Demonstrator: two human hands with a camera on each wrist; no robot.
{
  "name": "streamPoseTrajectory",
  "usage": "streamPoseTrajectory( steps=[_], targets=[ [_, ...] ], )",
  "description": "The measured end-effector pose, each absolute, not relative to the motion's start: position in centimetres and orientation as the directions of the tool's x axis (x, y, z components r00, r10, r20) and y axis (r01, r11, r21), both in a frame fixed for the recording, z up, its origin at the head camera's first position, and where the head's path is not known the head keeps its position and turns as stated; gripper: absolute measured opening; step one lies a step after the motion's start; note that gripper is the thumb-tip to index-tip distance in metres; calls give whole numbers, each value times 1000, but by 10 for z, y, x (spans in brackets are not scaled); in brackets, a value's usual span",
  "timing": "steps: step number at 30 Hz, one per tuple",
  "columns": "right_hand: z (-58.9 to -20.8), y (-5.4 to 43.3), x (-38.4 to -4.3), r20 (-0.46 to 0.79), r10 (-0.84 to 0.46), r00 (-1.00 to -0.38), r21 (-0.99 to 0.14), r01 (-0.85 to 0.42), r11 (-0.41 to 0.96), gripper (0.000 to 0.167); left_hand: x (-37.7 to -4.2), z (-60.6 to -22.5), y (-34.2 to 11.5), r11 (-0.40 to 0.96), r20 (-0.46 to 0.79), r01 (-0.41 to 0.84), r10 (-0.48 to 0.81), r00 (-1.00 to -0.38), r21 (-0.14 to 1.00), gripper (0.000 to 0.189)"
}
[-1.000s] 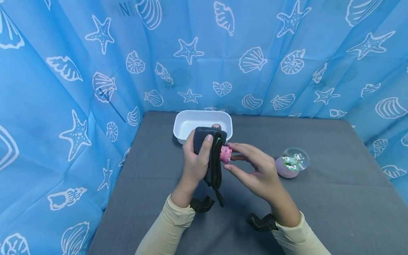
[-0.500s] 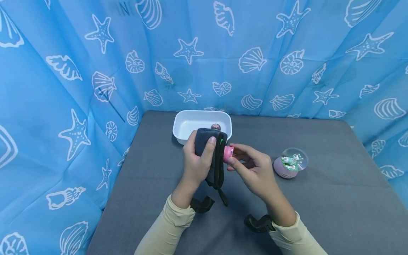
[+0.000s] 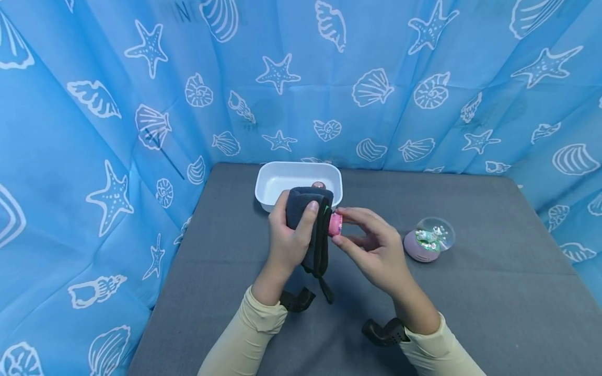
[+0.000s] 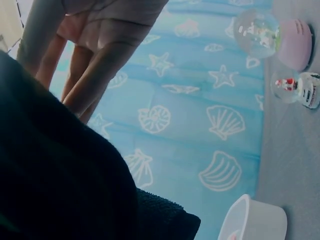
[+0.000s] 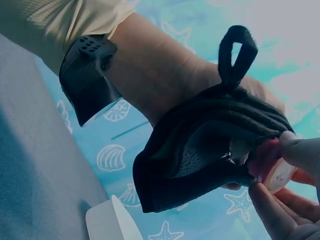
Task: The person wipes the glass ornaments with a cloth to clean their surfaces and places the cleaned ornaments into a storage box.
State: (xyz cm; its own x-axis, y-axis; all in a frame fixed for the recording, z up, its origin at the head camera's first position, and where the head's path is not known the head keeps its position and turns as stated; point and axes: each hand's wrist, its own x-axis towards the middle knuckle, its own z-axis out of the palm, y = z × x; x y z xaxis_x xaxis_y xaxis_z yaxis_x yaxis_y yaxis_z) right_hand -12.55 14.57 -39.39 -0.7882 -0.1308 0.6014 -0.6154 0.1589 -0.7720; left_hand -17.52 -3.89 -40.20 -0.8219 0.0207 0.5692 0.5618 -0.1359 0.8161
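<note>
My left hand [image 3: 288,237] grips a folded dark towel [image 3: 301,206], thumb on the near side; a short loop hangs from its lower end. Tucked in the towel's fold is a small snow globe [image 5: 265,162] with a pink base [image 3: 335,224]. Its clear dome shows partly inside the fold in the right wrist view; the rest is hidden. My right hand [image 3: 378,253] pinches the pink base between thumb and fingertips. Dark towel cloth [image 4: 65,165] fills much of the left wrist view.
Behind the hands stands a white bin [image 3: 277,180] with a round pinkish thing [image 3: 319,185] in it. A larger snow globe [image 3: 428,240] with a pale pink base is at right. Near it, a white-based snow globe [image 4: 307,90] shows in the left wrist view. A patterned curtain [image 3: 301,115] surrounds the grey table.
The right fingers shift their hold on the pink base, closing in and then straightening a little. The towel and snow globe turn and shift slightly; the left hand keeps its grip.
</note>
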Motion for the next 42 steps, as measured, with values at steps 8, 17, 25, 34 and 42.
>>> streamPoseTrajectory(
  steps=[8, 17, 25, 34, 42],
  targets=[
    [-395, 146, -128, 709, -159, -687, -688, -723, 62, 53, -174, -400, -39, -138, 550, 541, 30, -835, 829, 38],
    [-395, 145, -134, 802, -150, -578, -583, -812, 12, 44, -174, -402, -36, -153, 535, 523, 53, -843, 839, 34],
    [-392, 142, -135, 746, -195, -637, -637, -767, 74, 49, -178, -402, -45, -166, 540, 531, 10, -841, 831, 39],
    [-388, 140, -135, 600, -149, -786, -771, -617, 157, 47, -179, -402, -47, -144, 545, 540, -7, -838, 829, 40],
    [-386, 142, -135, 479, -151, -865, -843, -501, 197, 37, -179, -402, -46, -129, 561, 559, -24, -828, 819, 40]
  ],
)
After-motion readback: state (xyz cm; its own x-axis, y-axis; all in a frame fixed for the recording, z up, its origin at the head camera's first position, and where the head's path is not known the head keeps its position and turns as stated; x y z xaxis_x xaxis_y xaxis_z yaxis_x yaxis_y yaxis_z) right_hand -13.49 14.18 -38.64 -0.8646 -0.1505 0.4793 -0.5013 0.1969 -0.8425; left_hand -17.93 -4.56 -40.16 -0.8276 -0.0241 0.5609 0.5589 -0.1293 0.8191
